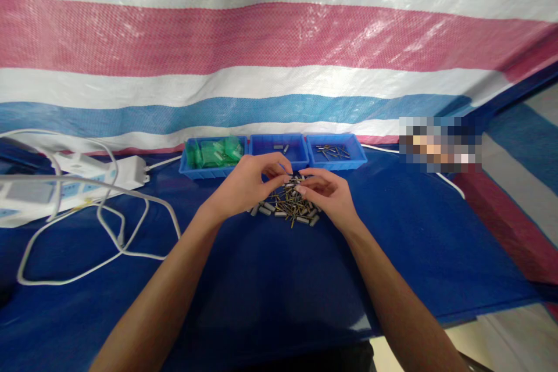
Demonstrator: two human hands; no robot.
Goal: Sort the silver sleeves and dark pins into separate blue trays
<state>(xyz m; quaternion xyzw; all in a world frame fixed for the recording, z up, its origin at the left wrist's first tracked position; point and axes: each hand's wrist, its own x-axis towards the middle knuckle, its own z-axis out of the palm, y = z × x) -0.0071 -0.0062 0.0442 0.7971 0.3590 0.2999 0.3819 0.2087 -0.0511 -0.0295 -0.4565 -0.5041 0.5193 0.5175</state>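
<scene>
Over a loose pile of thin, brass-coloured, screw-like pins (pixel 291 204) and short grey metal cylinders (pixel 303 220), both my hands meet at the pile's far side. My left hand (pixel 248 184) is closed, thumb and fingertips pinched together. Facing it from the right, my right hand (pixel 330 193) has its fingers curled in a pinch too. Whatever lies between the fingertips is too small to make out. Behind the hands, a middle blue bin (pixel 271 138) holds a couple of grey cylinders, and a right blue bin (pixel 344 163) holds several thin pins.
A left blue bin (pixel 208 174) contains green plastic bags (pixel 213 153). White power strips (pixel 122 172) and a looped white cable (pixel 65 283) lie on the left of the blue table cover (pixel 270 296). A striped sheet (pixel 261 38) hangs behind; a blurred patch covers something at right.
</scene>
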